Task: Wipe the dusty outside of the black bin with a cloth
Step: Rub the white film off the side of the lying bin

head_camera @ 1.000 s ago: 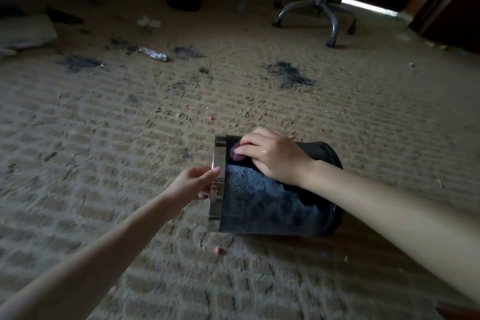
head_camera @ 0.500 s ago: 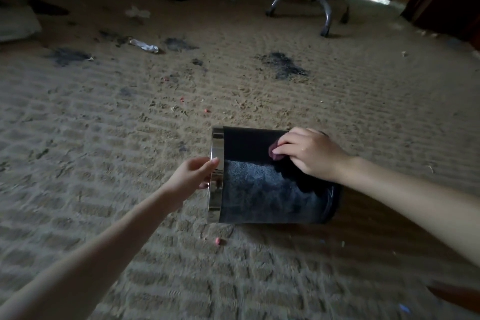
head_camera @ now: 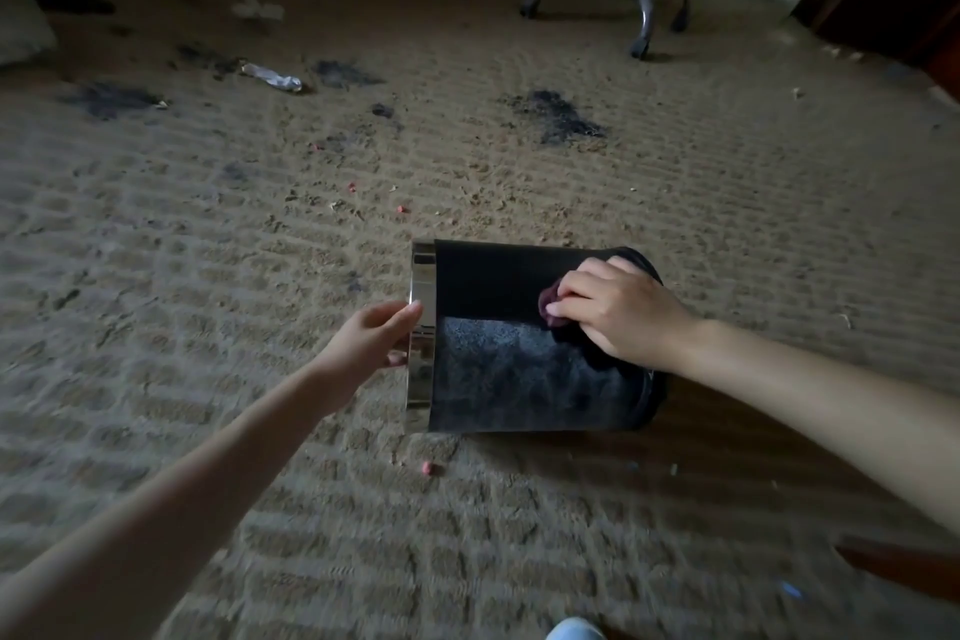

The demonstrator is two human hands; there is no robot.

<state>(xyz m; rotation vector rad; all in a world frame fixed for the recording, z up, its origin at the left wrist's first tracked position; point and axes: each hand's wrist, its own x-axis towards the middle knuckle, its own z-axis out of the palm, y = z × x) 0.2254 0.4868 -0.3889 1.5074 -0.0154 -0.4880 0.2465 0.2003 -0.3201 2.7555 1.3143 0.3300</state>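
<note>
Black, lying sideways on carpet point(head_camera: 208, 276): gripping the black bin's point(head_camera: 493, 286) chrome rim point(head_camera: 422, 369) with left hand point(head_camera: 363, 343) fingers curled, pressing a maroon cloth point(head_camera: 548, 301) against its side, right hand point(head_camera: 623, 317) fingers clamped on it.

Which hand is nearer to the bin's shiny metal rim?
Left. The left hand holds the metal rim at the bin's open end. The right hand presses the cloth on the bin's side near its base, apart from the rim.
</note>
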